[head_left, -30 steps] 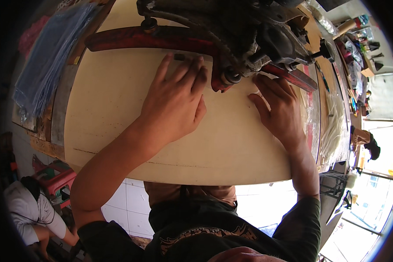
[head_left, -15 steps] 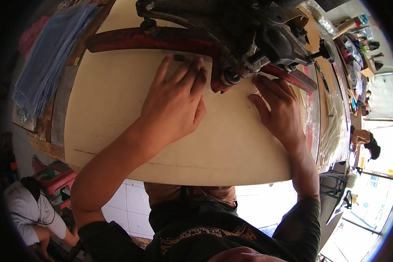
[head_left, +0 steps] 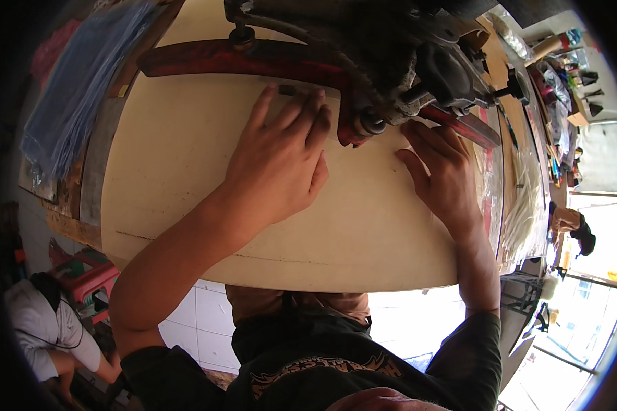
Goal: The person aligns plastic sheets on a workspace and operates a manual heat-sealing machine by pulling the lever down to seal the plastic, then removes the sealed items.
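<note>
My left hand [head_left: 275, 154] lies on a cream board [head_left: 185, 157], fingers spread and reaching under a dark red bar [head_left: 206, 59]. A small dark piece [head_left: 287, 90] sits between its fingertips, close to the bar. My right hand [head_left: 444, 171] rests on the same board to the right, thumb apart and fingers stretched toward the bar's right part. Its fingertips are partly hidden beneath the black metal machine [head_left: 391, 61] that carries the bar. Nothing shows gripped in either hand.
Blue-tinted plastic sheets [head_left: 89, 82] are stacked at the left. Clear and whitish strips [head_left: 524, 205] lie on the right side. A black knob [head_left: 517, 88] juts from the machine. Another person [head_left: 55, 329] sits at lower left near a red stool [head_left: 92, 277].
The machine and its red bar have shifted slightly right in view. My left hand has slid a little right with them; my right hand has moved only slightly right.
</note>
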The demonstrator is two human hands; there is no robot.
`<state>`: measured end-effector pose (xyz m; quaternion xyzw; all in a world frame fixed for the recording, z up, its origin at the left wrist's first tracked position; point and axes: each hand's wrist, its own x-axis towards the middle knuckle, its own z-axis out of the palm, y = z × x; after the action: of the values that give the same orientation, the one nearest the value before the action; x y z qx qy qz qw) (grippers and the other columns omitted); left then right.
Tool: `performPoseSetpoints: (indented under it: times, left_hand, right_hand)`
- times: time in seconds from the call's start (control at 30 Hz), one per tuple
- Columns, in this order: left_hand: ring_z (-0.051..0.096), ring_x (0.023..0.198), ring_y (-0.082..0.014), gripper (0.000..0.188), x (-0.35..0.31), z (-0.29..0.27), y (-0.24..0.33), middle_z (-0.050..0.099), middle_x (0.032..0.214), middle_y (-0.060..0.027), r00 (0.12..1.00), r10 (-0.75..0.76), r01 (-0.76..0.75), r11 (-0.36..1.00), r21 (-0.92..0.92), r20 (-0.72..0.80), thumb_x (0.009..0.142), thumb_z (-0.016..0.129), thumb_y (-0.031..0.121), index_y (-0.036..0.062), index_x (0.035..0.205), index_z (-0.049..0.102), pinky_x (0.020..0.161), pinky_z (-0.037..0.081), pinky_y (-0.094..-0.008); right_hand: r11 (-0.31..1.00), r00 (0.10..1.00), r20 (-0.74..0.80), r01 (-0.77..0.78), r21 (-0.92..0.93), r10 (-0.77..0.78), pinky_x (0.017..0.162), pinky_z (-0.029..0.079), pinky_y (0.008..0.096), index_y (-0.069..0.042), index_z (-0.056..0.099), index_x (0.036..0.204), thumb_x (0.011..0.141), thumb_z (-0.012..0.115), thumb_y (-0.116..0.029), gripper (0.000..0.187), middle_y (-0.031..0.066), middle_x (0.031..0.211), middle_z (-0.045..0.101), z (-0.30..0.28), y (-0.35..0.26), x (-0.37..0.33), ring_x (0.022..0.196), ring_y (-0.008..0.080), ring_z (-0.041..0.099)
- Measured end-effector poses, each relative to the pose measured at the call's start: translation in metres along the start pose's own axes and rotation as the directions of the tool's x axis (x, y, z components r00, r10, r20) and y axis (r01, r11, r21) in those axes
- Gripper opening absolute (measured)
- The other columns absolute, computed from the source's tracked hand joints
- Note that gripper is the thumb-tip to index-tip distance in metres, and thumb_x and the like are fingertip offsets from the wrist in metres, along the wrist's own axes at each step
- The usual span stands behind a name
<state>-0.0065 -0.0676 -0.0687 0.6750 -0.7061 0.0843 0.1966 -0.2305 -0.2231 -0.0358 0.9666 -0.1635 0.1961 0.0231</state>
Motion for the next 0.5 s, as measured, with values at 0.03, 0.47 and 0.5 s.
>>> performPoseSetpoints:
  times: [0.03,0.47,0.5]
  left_hand:
    - [0.050,0.132,-0.0308,0.055,0.0002,0.0003,0.0000,0.051,0.146,-0.0194,1.000,0.000,0.000,1.000,-0.001,-0.001,0.088,0.059,0.015,-0.0044,0.138,0.050,0.121,0.025,-0.0569]
    - [0.050,0.132,-0.0296,0.050,-0.0010,0.0011,-0.0006,0.054,0.143,-0.0194,1.000,0.008,-0.007,1.000,0.023,-0.014,0.088,0.059,0.019,-0.0035,0.132,0.055,0.121,0.025,-0.0558]
    - [0.052,0.130,-0.0287,0.047,-0.0010,0.0020,-0.0007,0.057,0.139,-0.0194,0.999,0.013,-0.011,1.000,0.029,-0.045,0.087,0.059,0.020,-0.0040,0.127,0.058,0.121,0.026,-0.0554]
  right_hand:
    - [1.000,1.000,0.002,0.000,-0.003,0.000,0.086,0.053,0.0395,0.000,0.071,0.114,0.082,0.078,-0.014,0.036,0.0107,0.114,0.071,-0.0001,0.0001,0.0000,0.092,0.0286,0.064]
    - [1.000,1.000,0.008,-0.004,-0.019,0.004,0.086,0.053,0.0403,0.000,0.071,0.115,0.083,0.077,-0.014,0.035,0.0117,0.116,0.071,0.0004,-0.0014,-0.0001,0.094,0.0300,0.064]
    - [1.000,1.000,0.007,-0.001,-0.018,0.001,0.087,0.054,0.0405,0.000,0.071,0.115,0.083,0.077,-0.014,0.036,0.0118,0.116,0.071,0.0008,-0.0014,-0.0002,0.095,0.0302,0.064]
